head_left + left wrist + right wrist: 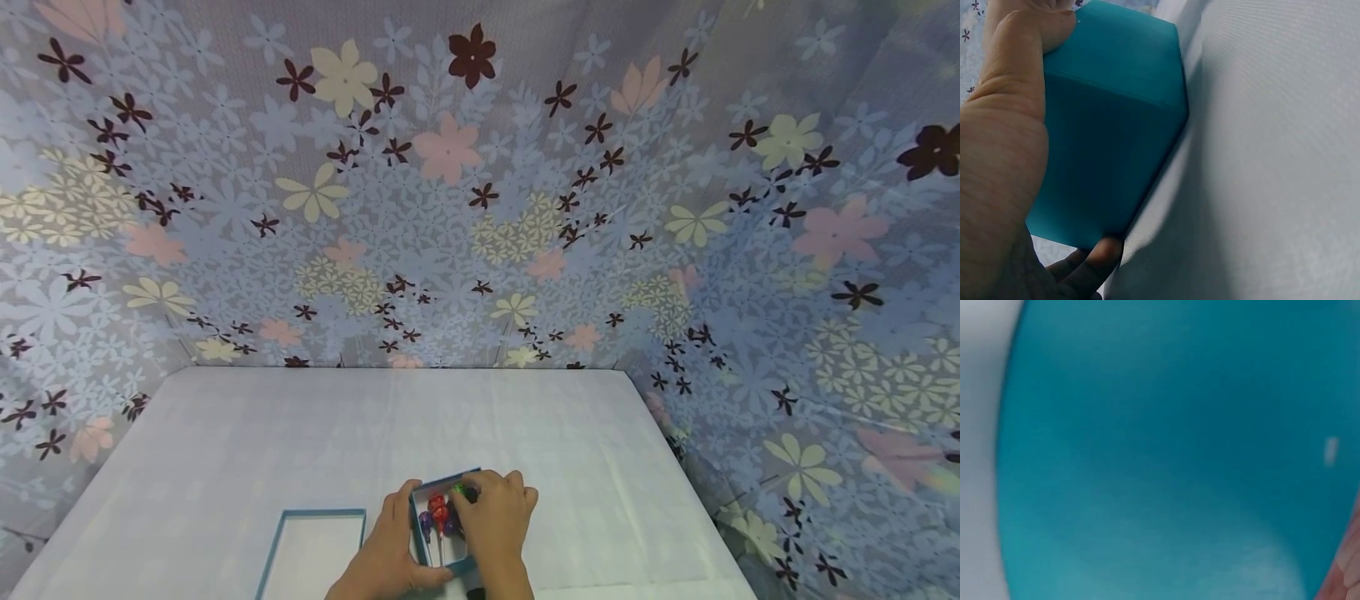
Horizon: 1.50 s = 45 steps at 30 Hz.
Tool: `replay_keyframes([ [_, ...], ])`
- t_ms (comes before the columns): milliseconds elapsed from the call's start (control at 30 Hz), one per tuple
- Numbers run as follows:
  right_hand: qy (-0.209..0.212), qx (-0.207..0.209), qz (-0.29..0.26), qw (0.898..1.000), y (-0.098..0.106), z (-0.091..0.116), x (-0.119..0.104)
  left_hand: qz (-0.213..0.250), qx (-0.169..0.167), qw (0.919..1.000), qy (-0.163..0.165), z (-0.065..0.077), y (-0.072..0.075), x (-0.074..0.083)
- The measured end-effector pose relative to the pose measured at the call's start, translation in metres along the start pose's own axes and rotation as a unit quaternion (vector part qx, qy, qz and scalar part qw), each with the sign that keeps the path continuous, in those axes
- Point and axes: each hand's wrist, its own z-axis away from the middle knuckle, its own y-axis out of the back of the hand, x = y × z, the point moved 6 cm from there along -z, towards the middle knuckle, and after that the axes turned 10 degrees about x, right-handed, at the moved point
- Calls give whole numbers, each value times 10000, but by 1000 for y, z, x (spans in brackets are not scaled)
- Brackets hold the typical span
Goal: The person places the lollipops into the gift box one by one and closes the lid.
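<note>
A teal box (pixel 420 533) with a white inside stands open on the table and holds several wrapped lollipops. One red lollipop (pixel 438 507) lies with its white stick toward me, and a purple lollipop (pixel 426 523) lies at its left. My left hand (pixel 386 542) grips the box from the left, its thumb along the near side and its fingers along the far one. The box's teal outer wall (pixel 1110 150) fills much of the left wrist view. Over the box's right part, my right hand (pixel 497 515) pinches a green lollipop (pixel 458 490), mostly hidden by the fingers.
A white tray-like lid (pixel 315 550) with a teal rim lies left of the box on the white-covered table (pixel 600 500). A dark object (pixel 475 583) shows partly beside the right wrist. Flowered cloth (pixel 450 208) hangs behind the table and along its sides.
</note>
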Motion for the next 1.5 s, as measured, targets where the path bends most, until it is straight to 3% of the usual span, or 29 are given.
replay_keyframes([
  [667, -205, 102, -527, 9983, 12, 1, 2, -111, 153, 9998, 100, 4, 1, 4],
  [1033, -262, 131, -760, 9967, 16, 2, 3, -237, 376, 9989, -143, 9, 3, 12],
  [1167, -207, 168, -844, 9961, 19, 0, 2, -489, 710, 9958, -294, 11, 11, 20],
  [1333, -165, 240, -973, 9948, 22, -1, -1, -1066, 1238, 9855, -450, 15, 29, 23],
  [1500, 43, 196, -1172, 9929, 26, -1, -10, -1229, 1307, 9837, -79, 20, 62, 8],
])
